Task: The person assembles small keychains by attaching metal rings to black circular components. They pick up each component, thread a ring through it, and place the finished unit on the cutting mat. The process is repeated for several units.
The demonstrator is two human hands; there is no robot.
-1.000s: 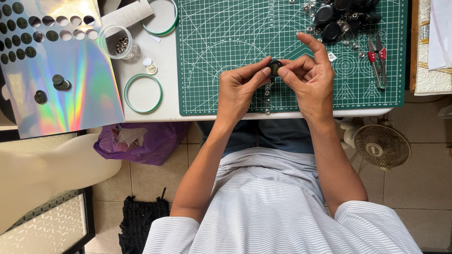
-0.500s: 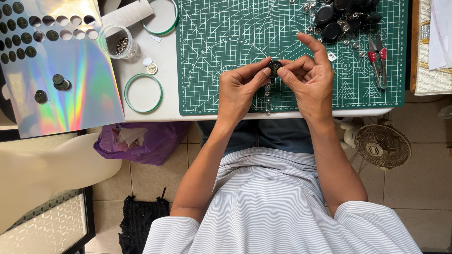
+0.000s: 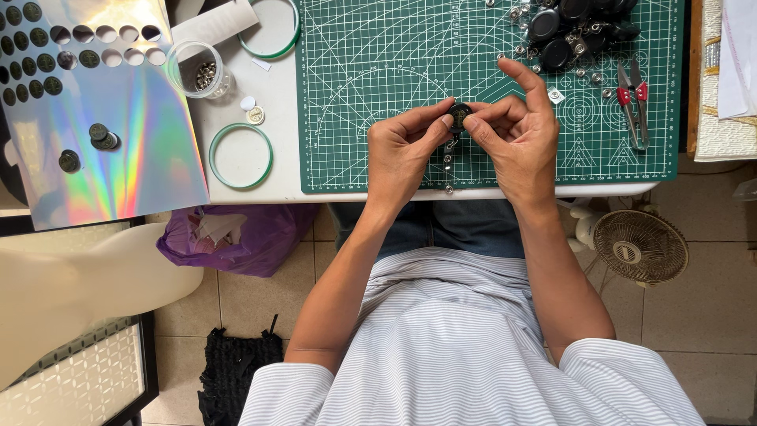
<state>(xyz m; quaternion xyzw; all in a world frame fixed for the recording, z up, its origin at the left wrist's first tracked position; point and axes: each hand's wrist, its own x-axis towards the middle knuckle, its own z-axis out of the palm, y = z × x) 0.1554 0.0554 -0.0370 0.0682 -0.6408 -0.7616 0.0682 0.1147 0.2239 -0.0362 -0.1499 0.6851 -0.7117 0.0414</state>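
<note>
Right now you pinch the small black reel (image 3: 460, 117) between your left hand (image 3: 402, 154) and right hand (image 3: 516, 142) above the green mat (image 3: 378, 71), where a loose grip could drop it off the near edge.

We see a small round black disc (image 3: 460, 116), a badge-reel body, held above the near half of the green cutting mat (image 3: 378, 71), raised off its surface. It sits pinched between the fingertips of the left hand (image 3: 402, 154) and the right hand (image 3: 516, 146), so that only its upper face and part of its rim show. From its underside a short strap with metal snap fittings (image 3: 447, 162) hangs down toward the mat's near edge.
</note>
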